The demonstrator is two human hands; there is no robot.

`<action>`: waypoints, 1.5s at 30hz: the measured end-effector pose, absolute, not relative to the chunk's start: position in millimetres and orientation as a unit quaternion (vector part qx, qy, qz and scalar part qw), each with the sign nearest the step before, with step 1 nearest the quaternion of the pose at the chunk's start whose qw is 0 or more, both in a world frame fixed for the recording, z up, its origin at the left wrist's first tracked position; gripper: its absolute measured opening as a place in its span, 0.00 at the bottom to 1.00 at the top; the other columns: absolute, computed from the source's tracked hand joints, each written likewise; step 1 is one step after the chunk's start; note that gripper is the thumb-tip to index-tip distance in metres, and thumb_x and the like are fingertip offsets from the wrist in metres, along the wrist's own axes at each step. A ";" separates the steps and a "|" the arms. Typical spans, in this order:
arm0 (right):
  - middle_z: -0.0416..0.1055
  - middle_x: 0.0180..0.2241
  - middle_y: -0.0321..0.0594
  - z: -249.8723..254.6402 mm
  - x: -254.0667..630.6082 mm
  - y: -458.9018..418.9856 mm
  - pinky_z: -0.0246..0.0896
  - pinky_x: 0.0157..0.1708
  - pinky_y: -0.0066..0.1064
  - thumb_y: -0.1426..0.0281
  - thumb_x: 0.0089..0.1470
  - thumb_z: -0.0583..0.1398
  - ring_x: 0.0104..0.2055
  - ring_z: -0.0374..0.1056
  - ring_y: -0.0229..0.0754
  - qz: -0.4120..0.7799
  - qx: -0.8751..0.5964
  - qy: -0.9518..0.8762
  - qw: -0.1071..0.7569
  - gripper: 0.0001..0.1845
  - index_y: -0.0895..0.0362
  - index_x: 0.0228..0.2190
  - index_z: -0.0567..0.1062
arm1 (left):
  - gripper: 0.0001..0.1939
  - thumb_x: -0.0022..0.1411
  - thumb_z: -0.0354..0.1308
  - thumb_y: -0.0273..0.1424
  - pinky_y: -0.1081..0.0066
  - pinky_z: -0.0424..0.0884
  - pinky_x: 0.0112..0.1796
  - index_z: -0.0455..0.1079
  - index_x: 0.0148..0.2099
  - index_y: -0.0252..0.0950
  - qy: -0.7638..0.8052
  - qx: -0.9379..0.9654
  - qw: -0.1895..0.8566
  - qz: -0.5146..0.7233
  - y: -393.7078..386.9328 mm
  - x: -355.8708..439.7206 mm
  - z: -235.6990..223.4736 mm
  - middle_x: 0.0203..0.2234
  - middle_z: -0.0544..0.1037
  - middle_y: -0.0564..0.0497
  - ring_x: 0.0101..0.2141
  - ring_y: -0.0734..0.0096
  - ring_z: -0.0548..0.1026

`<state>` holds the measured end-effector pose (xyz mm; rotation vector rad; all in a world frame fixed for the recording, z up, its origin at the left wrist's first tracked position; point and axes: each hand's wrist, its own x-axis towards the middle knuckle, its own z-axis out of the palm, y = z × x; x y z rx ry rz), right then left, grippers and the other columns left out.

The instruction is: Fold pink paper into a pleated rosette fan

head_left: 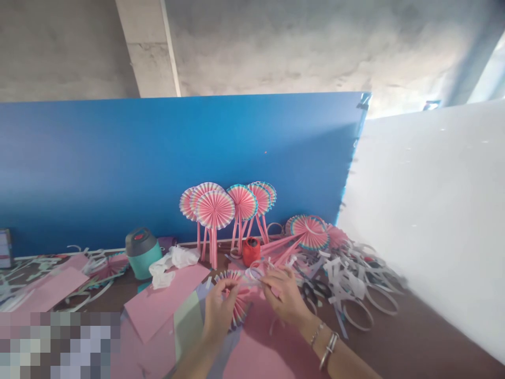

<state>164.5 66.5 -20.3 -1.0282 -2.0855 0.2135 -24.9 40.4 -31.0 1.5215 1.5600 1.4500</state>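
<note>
My left hand (219,308) is closed on the edge of a pleated pink paper fan (240,308) with a striped rim, part of it hidden behind my fingers. To its right, my right hand (286,295) has thumb and fingers pinched together at a thin pale curled strip (255,271). Both hands are above pink paper sheets (272,342). Just beyond them stands a small red container (251,251). Finished-looking round pink fans (215,209) on pink handles stand upright against the blue panel.
A teal lidded jar (142,255) and crumpled white tissue (173,263) stand at the left. Black-handled scissors (315,288) lie right of my right hand, beside a heap of white paper strips (351,284). A blue panel (118,158) and white wall (434,210) bound the table.
</note>
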 end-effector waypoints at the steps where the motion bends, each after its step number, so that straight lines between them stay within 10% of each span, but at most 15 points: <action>1: 0.71 0.27 0.37 -20.3 164.6 66.6 0.45 0.49 0.36 0.73 0.57 0.51 0.34 0.64 0.36 0.084 -0.405 -0.821 0.393 0.13 0.55 0.30 0.75 | 0.15 0.55 0.54 0.41 0.66 0.69 0.37 0.73 0.31 0.33 0.576 0.561 0.255 0.537 39.9 -24.8 -30.8 0.28 0.76 0.47 0.32 0.65 0.73; 29: 0.71 0.26 0.36 -18.0 168.5 70.7 0.44 0.49 0.36 0.72 0.56 0.52 0.33 0.65 0.35 0.098 -0.383 -0.826 0.402 0.12 0.55 0.29 0.75 | 0.13 0.57 0.53 0.38 0.66 0.64 0.39 0.72 0.29 0.35 0.568 0.601 0.200 0.526 39.3 -27.8 -36.5 0.28 0.75 0.48 0.34 0.64 0.71; 37: 0.63 0.19 0.36 -21.6 161.8 75.6 0.48 0.30 0.26 0.67 0.56 0.53 0.26 0.58 0.33 0.255 -0.404 -0.755 0.449 0.20 0.61 0.16 0.68 | 0.10 0.60 0.53 0.32 0.70 0.63 0.39 0.71 0.29 0.36 0.513 0.638 0.069 0.570 34.7 -24.1 -33.0 0.28 0.76 0.52 0.32 0.71 0.71; 45: 0.66 0.22 0.38 -10.0 146.6 58.6 0.53 0.33 0.26 0.67 0.52 0.54 0.28 0.61 0.36 0.277 -0.470 -0.692 0.473 0.16 0.60 0.18 0.71 | 0.11 0.62 0.52 0.32 0.70 0.63 0.40 0.71 0.30 0.36 0.514 0.636 0.023 0.574 34.5 -21.5 -31.6 0.28 0.76 0.52 0.30 0.72 0.71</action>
